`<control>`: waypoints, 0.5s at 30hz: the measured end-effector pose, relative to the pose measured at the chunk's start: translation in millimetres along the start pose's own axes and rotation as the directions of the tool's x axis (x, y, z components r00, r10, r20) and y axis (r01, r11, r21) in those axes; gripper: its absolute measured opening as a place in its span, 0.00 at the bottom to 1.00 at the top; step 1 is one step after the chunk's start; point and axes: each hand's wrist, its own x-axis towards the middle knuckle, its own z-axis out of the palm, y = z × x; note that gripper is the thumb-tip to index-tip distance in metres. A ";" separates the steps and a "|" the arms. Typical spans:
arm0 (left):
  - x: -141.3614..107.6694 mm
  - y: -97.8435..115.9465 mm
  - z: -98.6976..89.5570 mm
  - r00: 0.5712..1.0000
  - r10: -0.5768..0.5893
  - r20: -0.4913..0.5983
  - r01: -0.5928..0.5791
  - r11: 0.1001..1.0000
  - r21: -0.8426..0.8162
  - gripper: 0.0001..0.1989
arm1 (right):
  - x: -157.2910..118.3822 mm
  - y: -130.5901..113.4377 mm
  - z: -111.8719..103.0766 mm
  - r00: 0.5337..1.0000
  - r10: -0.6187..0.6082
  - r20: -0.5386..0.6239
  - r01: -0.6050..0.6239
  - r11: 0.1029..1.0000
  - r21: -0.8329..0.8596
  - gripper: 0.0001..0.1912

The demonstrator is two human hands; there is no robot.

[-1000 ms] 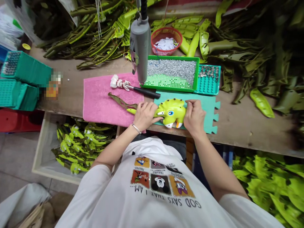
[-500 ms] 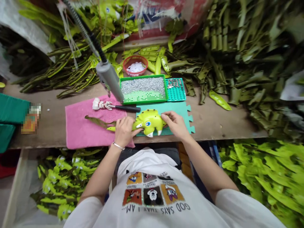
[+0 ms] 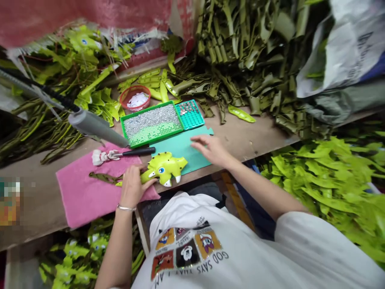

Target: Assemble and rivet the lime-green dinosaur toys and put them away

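1. Currently, in the head view, your left hand (image 3: 131,186) is closed around the narrow green tail end of a green plastic dinosaur toy (image 3: 165,165). The toy lies across the near worktop edge of a teal foam mat (image 3: 183,150), with its tail over a pink towel (image 3: 90,196). Risk: the horned head sits close to the wooden worktop's (image 3: 255,148) front edge, so a loose grip could let it tip off.
2. Your right hand (image 3: 209,149) is open, palm down, with its fingers spread over the far end of the mat, and holds nothing. Risk: the toy has only one-handed support, so pressure on the head could pivot it about your left grip.
3. A grey cylindrical power tool (image 3: 96,127) hangs on its cable over the towel's far edge, just above a black-handled tool (image 3: 138,151) with white cloth bound at its end. Risk: a raised elbow or swinging cable could knock either one.
4. A green tray of silver studs (image 3: 152,124) and a teal perforated tray (image 3: 189,115) stand unsecured at the mat's far edge. Risk: a sliding mat or careless reach could jolt them and scatter the studs.
5. Your metal bangle (image 3: 126,208) rides at the left wrist, just above the towel. Risk: it could snag the towel and drag it, along with whatever lies on it.
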 end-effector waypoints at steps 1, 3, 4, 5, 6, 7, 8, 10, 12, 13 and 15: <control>-0.9 -1.3 -2.9 1.000 -0.013 -0.017 0.013 1.000 -0.006 0.29 | 6.1 4.2 -18.0 0.994 -0.034 -0.109 0.027 0.998 -0.060 0.11; -2.9 0.0 -9.2 0.998 -0.050 -0.043 0.049 0.999 -0.017 0.35 | 20.4 14.6 -57.6 0.952 -0.050 -0.301 0.017 0.994 -0.112 0.08; -3.4 3.4 -12.1 0.996 -0.064 -0.054 0.063 0.998 -0.021 0.36 | 29.2 19.9 -78.2 0.920 -0.038 -0.391 -0.005 0.994 -0.108 0.06; -3.3 8.9 -14.6 0.995 -0.070 -0.066 0.068 0.997 -0.030 0.36 | 39.6 24.7 -98.5 0.879 -0.016 -0.477 -0.030 0.996 -0.089 0.04; -2.5 16.6 -16.4 0.994 -0.070 -0.081 0.066 0.997 -0.047 0.36 | 52.0 28.7 -118.2 0.829 0.016 -0.559 -0.056 0.997 -0.055 0.03; -0.7 25.9 -17.4 0.993 -0.063 -0.098 0.057 0.996 -0.066 0.37 | 66.4 32.0 -136.7 0.778 0.054 -0.626 -0.076 0.997 -0.009 0.04; 1.8 36.4 -17.4 0.993 -0.051 -0.109 0.042 0.996 -0.082 0.38 | 82.7 34.6 -153.6 0.735 0.102 -0.670 -0.092 0.994 0.050 0.04; 8.2 57.5 -14.6 0.995 -0.021 -0.098 0.012 0.996 -0.088 0.43 | 119.6 38.5 -180.9 0.689 0.185 -0.701 -0.106 0.982 0.155 0.04; 14.8 73.5 -9.1 0.999 -0.009 -0.037 0.008 0.999 -0.035 0.51 | 157.6 41.7 -199.0 0.665 0.248 -0.704 -0.148 0.968 0.201 0.05; 17.4 78.4 -6.0 1.000 -0.018 0.004 0.018 1.000 0.002 0.55 | 175.0 43.1 -205.2 0.654 0.267 -0.708 -0.176 0.964 0.201 0.07; 20.8 82.8 -0.8 0.995 -0.054 0.086 0.049 0.997 0.054 0.60 | 202.6 44.7 -214.8 0.659 0.270 -0.702 -0.208 0.962 0.175 0.10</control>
